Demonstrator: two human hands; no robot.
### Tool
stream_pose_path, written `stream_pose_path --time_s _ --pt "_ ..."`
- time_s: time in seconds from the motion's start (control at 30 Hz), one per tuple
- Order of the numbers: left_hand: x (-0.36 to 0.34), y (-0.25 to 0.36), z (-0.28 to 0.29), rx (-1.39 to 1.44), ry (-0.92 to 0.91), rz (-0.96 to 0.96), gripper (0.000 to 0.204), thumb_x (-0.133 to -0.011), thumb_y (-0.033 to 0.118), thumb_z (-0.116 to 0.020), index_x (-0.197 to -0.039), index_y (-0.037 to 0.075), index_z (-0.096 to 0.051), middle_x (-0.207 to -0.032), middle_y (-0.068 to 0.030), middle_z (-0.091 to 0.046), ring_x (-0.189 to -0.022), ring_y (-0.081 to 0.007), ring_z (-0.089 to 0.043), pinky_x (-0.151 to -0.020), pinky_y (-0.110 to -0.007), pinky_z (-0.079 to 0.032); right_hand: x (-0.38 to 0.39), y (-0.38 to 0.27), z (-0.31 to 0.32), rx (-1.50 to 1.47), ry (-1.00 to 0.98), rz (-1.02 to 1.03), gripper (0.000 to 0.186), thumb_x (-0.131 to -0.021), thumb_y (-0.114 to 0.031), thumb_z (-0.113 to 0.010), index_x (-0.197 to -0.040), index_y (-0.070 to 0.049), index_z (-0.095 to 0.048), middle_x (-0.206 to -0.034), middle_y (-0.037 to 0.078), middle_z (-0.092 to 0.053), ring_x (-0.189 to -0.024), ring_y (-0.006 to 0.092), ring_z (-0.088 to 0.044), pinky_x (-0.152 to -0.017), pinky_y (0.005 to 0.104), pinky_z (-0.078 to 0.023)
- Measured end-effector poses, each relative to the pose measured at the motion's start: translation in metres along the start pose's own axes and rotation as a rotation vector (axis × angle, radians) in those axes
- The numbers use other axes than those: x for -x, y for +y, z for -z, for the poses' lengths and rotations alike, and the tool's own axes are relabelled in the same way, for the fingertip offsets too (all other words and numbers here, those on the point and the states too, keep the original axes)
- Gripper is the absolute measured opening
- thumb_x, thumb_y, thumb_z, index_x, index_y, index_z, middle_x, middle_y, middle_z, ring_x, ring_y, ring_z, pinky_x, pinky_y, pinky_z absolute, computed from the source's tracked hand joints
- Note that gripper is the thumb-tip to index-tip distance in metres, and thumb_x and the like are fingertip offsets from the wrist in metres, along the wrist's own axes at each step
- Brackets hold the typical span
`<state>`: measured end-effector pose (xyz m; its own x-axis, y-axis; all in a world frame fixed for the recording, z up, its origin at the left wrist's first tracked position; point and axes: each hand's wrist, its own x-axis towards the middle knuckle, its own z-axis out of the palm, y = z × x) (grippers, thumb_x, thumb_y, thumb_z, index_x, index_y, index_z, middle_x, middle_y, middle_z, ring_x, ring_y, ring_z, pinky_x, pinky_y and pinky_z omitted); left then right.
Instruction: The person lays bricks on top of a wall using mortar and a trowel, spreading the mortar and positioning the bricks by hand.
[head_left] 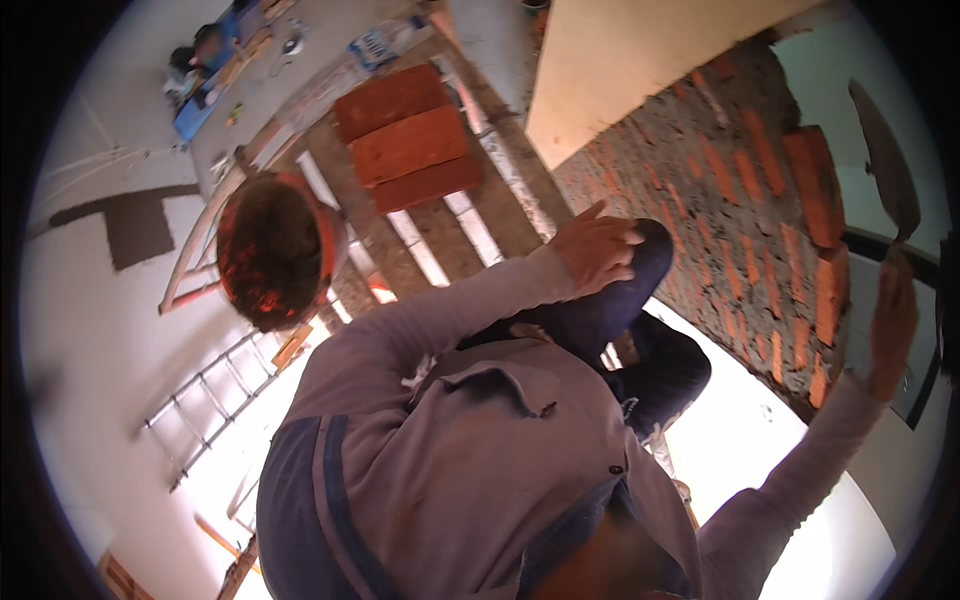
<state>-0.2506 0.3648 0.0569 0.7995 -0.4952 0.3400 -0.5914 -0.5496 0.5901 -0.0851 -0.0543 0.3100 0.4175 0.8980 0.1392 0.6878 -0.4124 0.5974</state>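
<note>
Your greyish-mauve work shirt (530, 440) has long sleeves (430, 318), a dark blue collar (548, 545), a small dark button (616, 469) and a dark blue shoulder panel (287, 490) edged with a narrow pale stripe (321, 470). Your trousers (660, 355) are dark navy with a small pale marking (629, 406). Your left hand (600, 252) and right hand (893, 318) are bare.

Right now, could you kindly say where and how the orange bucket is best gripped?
Probably grip the orange bucket by the right side of its rim, coming from the right with the left hand: the open mouth leaves that edge exposed, facing this hand, while the right hand holds the trowel. No handle can be made out.
</note>
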Motion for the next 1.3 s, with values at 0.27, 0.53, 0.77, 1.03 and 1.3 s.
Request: stream_pose_path --time_s 0.27,0.53,0.77,1.03,1.3 --pt "0.165 -0.051 0.08 -0.454 0.445 0.682 0.06 -0.079 0.035 -0.072 -0.128 0.008 -0.051 -0.137 -0.0154 -0.046 -0.134 -0.0357 -0.037 -0.11 -0.053 -0.031 0.001 -0.187 0.009 -0.648 0.271 -1.261 0.04 -0.102 -0.037 -0.044 -0.113 -0.002 -0.06 -0.076 0.006 -0.06 -0.066 0.0204 -0.058 -0.056 0.0315 -0.043" --pt "0.192 -0.071 0.052 -0.828 0.203 0.742 0.083 -0.079 0.032 -0.072 -0.146 0.006 -0.032 -0.156 -0.0151 -0.026 -0.146 -0.035 -0.018 -0.117 -0.051 -0.02 0.05 -0.327 0.01 -1.432 0.721 -1.757 0.035 -0.101 -0.038 -0.048 -0.103 -0.004 -0.056 -0.075 0.003 -0.053 -0.058 0.0112 -0.051 -0.048 0.0238 -0.04" --pt "0.214 -0.045 0.027 -0.872 0.301 0.591 0.08 -0.076 0.026 -0.073 -0.145 0.01 -0.035 -0.147 -0.0118 -0.038 -0.138 -0.035 -0.032 -0.114 -0.051 -0.025 0.073 -0.41 0.003 -1.607 0.832 -2.04 0.033 -0.101 -0.037 -0.048 -0.109 -0.005 -0.054 -0.078 0.005 -0.054 -0.059 0.0134 -0.052 -0.048 0.0267 -0.044" --pt "0.196 -0.049 0.052 -0.807 0.462 0.745 0.061 -0.07 0.026 -0.077 -0.126 0.015 -0.055 -0.127 -0.0085 -0.047 -0.121 -0.0344 -0.042 -0.097 -0.05 -0.035 0.08 -0.413 -0.007 -1.713 0.837 -2.033 0.034 -0.101 -0.036 -0.048 -0.111 -0.004 -0.053 -0.078 0.005 -0.054 -0.061 0.0138 -0.053 -0.05 0.0276 -0.045" --pt "0.216 -0.044 0.055 -0.646 0.227 0.653 0.075 -0.054 0.033 -0.089 -0.119 0.02 -0.056 -0.136 -0.0091 -0.044 -0.129 -0.035 -0.039 -0.102 -0.052 -0.033 0.076 -0.415 -0.008 -1.723 0.788 -2.017 0.037 -0.102 -0.038 -0.047 -0.112 -0.003 -0.053 -0.078 0.005 -0.055 -0.06 0.0147 -0.054 -0.05 0.028 -0.046"
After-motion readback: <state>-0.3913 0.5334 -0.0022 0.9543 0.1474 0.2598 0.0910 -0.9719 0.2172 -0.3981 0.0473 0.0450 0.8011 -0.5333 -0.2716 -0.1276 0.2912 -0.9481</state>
